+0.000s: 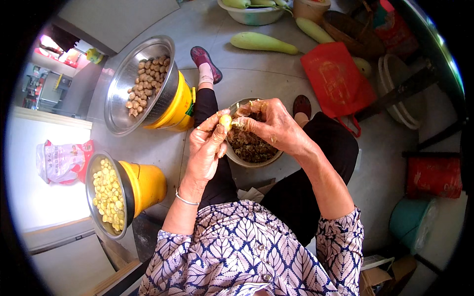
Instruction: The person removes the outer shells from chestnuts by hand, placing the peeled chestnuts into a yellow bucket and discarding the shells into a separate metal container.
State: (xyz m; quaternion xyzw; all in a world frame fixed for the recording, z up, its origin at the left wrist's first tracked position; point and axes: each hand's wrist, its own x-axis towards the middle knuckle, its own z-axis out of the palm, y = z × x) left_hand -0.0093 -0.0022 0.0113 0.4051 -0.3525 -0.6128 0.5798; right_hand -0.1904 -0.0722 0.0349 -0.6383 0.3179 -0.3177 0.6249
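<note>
Between the fingertips of my left hand (209,142) is a small round yellow peeled nut or fruit (225,121). My right hand (268,124) is close beside it, thumb near its right side, with pale shreds stuck to the fingers; whether it pinches a bit of skin I cannot tell. Both hands are above a round bowl (255,162) of dark brown peelings (255,148). At the upper left, brown unpeeled pieces (148,79) lie in a perforated steel colander (120,74). Lower left, a steel bowl (127,207) holds many yellow peeled pieces (108,192).
Yellow buckets (172,111) stand under both metal vessels. A long green gourd (263,42) lies on the floor ahead, near a basin of gourds (255,16). To the right are a red bag (335,79), a wicker basket (351,33), a red container (433,177) and a teal bucket (409,222).
</note>
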